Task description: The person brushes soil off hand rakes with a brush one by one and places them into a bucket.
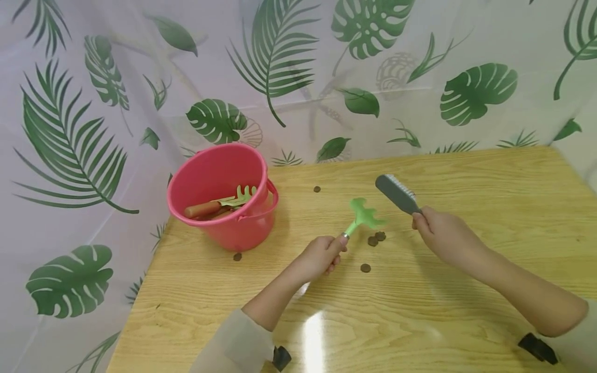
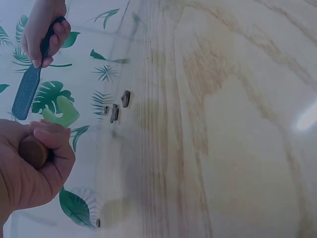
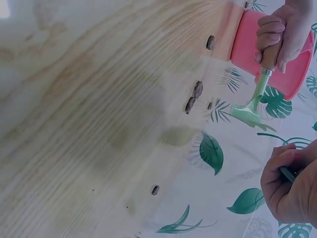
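My left hand (image 1: 323, 256) grips the wooden handle of a small light-green garden rake (image 1: 364, 213), its tines above the table. In the right wrist view, the rake's wooden handle (image 3: 271, 53) shows within the left fingers. My right hand (image 1: 443, 234) holds a dark grey brush (image 1: 396, 192) with white bristles by its handle, raised over the table. Between the two hands and beneath the rake, a pair of small brown lumps (image 1: 373, 241) lie side by side. Nearer the front is another brown piece (image 1: 366, 268). Neither tool visibly touches the lumps.
At the back left stands a pink bucket (image 1: 221, 155) containing garden tools, among them a green fork (image 1: 243, 196) and an orange-brown handle (image 1: 202, 209). More brown pieces lie beside the bucket (image 1: 238, 256) and farther back. A leaf-patterned sheet (image 1: 303, 119) hangs behind the wooden table (image 1: 466, 311).
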Motion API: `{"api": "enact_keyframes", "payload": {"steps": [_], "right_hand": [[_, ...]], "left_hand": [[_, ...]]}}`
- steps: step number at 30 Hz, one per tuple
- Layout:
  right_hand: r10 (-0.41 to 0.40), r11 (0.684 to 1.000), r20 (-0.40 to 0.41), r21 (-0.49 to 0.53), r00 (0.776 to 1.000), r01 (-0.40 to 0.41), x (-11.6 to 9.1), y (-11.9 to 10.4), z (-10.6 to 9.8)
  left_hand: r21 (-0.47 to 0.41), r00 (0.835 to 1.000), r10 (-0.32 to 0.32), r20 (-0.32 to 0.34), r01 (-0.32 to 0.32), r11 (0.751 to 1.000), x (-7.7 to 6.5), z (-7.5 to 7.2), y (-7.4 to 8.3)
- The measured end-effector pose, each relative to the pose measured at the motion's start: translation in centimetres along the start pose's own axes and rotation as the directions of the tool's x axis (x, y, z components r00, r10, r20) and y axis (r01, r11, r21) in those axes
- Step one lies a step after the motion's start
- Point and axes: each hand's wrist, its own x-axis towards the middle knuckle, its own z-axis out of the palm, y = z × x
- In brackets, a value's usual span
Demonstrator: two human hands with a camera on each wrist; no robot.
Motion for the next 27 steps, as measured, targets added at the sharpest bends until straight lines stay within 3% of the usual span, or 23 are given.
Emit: {"api": "enact_keyframes", "payload": {"steps": [3, 5, 7, 9, 11, 13, 15, 18, 19, 21, 22, 24, 26, 27], "right_hand": [[0.017, 0.999, -0.006, 0.046, 1.0, -0.017, -0.3, 0.2, 0.0], [0.028, 0.996, -0.008, 0.084, 1.0, -0.027, -0.5, 0.3, 0.0], [0.044, 0.99, -0.002, 0.135, 0.999, -0.043, -0.7, 0.4, 0.0], [0.068, 0.979, 0.014, 0.193, 0.998, -0.069, -0.8, 0.5, -0.1], [0.091, 0.959, 0.042, 0.264, 0.995, -0.099, -0.8, 0.6, -0.2], [0.117, 0.928, 0.083, 0.345, 0.99, -0.139, -0.7, 0.6, -0.4], [0.135, 0.881, 0.126, 0.439, 0.983, -0.177, -0.5, 0.7, -0.7], [0.148, 0.794, 0.193, 0.562, 0.97, -0.233, -0.3, 0.8, -0.9], [0.148, 0.77, 0.21, 0.589, 0.967, -0.245, -0.3, 0.8, -1.0], [0.143, 0.739, 0.229, 0.622, 0.963, -0.258, -0.3, 0.7, -1.0], [0.14, 0.731, 0.235, 0.631, 0.962, -0.261, -0.3, 0.7, -1.0], [0.142, 0.722, 0.234, 0.64, 0.962, -0.262, -0.4, 0.5, -1.0], [0.145, 0.717, 0.232, 0.646, 0.962, -0.264, -0.4, 0.4, -0.9], [0.15, 0.711, 0.234, 0.65, 0.961, -0.269, -0.4, 0.3, -0.8]], "left_hand": [[0.176, 0.998, 0.029, -0.057, -0.019, 0.984, -0.2, 0.1, 0.1], [0.294, 0.994, 0.051, -0.093, -0.022, 0.956, -0.3, 0.3, 0.2], [0.407, 0.988, 0.097, -0.123, -0.039, 0.913, -0.3, 0.4, 0.3], [0.523, 0.975, 0.17, -0.143, -0.071, 0.85, -0.4, 0.5, 0.2], [0.649, 0.953, 0.269, -0.14, -0.117, 0.752, -0.4, 0.6, 0.2], [0.78, 0.92, 0.374, -0.119, -0.146, 0.609, -0.5, 0.7, 0.1], [0.882, 0.885, 0.456, -0.092, -0.141, 0.451, -0.4, 0.7, -0.1], [0.966, 0.843, 0.535, -0.057, -0.088, 0.241, -0.3, 0.5, -0.5], [0.98, 0.829, 0.558, -0.042, -0.074, 0.184, -0.2, 0.3, -0.6], [0.997, 0.773, 0.635, -0.001, -0.049, 0.06, 0.0, 0.0, -0.9], [0.999, 0.732, 0.681, 0.025, -0.039, 0.004, 0.1, -0.2, -1.0], [0.995, 0.632, 0.771, 0.082, -0.01, -0.098, 0.3, -0.6, -1.2], [0.989, 0.556, 0.823, 0.116, 0.01, -0.147, 0.5, -0.9, -1.4], [0.987, 0.537, 0.834, 0.127, 0.014, -0.159, 0.5, -1.1, -1.4]]}}
